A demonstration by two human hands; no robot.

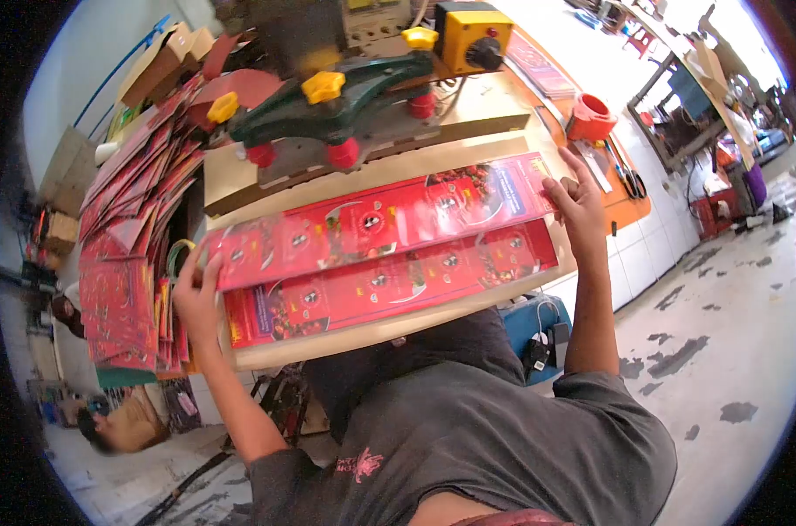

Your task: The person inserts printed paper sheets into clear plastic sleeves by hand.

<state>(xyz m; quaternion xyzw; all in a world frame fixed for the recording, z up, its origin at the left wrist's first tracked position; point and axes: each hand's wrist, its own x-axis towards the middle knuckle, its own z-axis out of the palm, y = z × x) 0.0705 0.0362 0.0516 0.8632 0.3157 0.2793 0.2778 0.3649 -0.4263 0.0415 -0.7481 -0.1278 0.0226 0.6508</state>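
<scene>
Red, glossy, long rectangular printed strip (398, 215), probably light, flexible and slippery; best held by its short ends, where left grip (196, 295) and right grip (580, 206) pinch it.

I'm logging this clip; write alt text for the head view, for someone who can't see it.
Two bare hands, left and right, hold a long red printed sheet by its ends, partly covering a similar sheet. Beyond stands a green machine frame with yellow knobs; at left, piled red sheets.
</scene>
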